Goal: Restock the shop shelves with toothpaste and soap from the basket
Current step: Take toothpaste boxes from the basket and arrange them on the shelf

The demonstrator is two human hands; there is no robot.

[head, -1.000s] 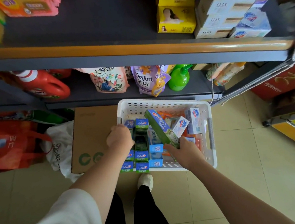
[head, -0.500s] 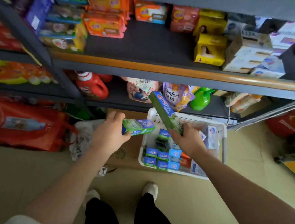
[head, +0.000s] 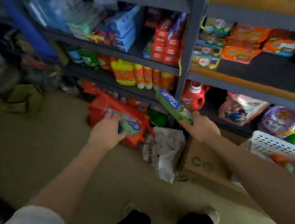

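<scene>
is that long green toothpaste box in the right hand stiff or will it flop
Probably stiff: the long green toothpaste box stays straight though the right hand grips only its lower end. Likely light too, held up one-handed. Its flat sides shouldn't roll.

Shop: metal shelves (head: pixel 184 23) crammed with packaged goods (head: pixel 165 48).

Both arms reach forward; the left hand (head: pixel 106 131) and the right hand (head: pixel 200 127) each grip a carton, fingers curled.
</scene>
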